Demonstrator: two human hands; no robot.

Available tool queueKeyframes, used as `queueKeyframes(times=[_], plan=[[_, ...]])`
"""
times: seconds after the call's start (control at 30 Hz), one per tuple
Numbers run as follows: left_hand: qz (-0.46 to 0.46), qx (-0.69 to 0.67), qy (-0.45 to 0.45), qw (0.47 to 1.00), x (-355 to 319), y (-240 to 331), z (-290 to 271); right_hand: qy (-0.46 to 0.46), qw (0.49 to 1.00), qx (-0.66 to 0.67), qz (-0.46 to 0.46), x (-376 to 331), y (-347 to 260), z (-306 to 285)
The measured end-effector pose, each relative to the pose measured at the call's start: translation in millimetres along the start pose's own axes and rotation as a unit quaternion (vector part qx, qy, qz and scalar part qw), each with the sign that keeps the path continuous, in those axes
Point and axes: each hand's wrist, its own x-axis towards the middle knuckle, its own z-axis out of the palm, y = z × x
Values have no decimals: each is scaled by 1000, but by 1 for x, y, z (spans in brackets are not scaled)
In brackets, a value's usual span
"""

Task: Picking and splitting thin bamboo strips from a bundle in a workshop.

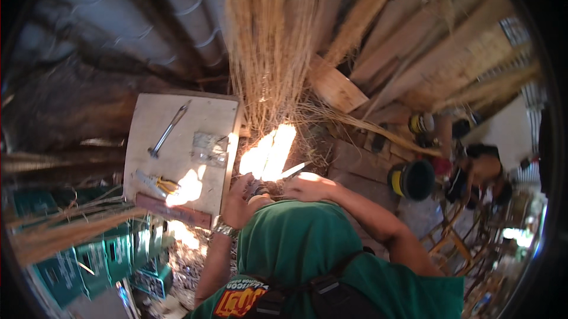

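Right hand (309, 186) appears closed on a knife (294, 170), just ahead of it near the strands (266, 41); left hand (238, 202) finger state cannot be told. Judged step: knife work; next move calls for clearance from the blade.

The right hand (309, 186) grips a pale blade (294, 170); the left hand (237, 202) is beside a table (145, 119) bearing yellow-handled pliers (168, 186).
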Motion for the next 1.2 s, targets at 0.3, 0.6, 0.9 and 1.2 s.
queueKeyframes(times=[0.3,0.6,0.9,1.2], plan=[[-260,-34,-57,963,-134,-85,-79,-76,925,354,-113,-4,46,-174],[-465,343,-44,815,-354,-255,-118,-56,998,-9,-22,-53,24,-398],[-411,213,-61,884,-236,-155,-75,198,972,-115,-53,-67,-104,-489],[-27,-33,221,974,128,126,-11,143,920,-183,-316,-35,-133,-480]])
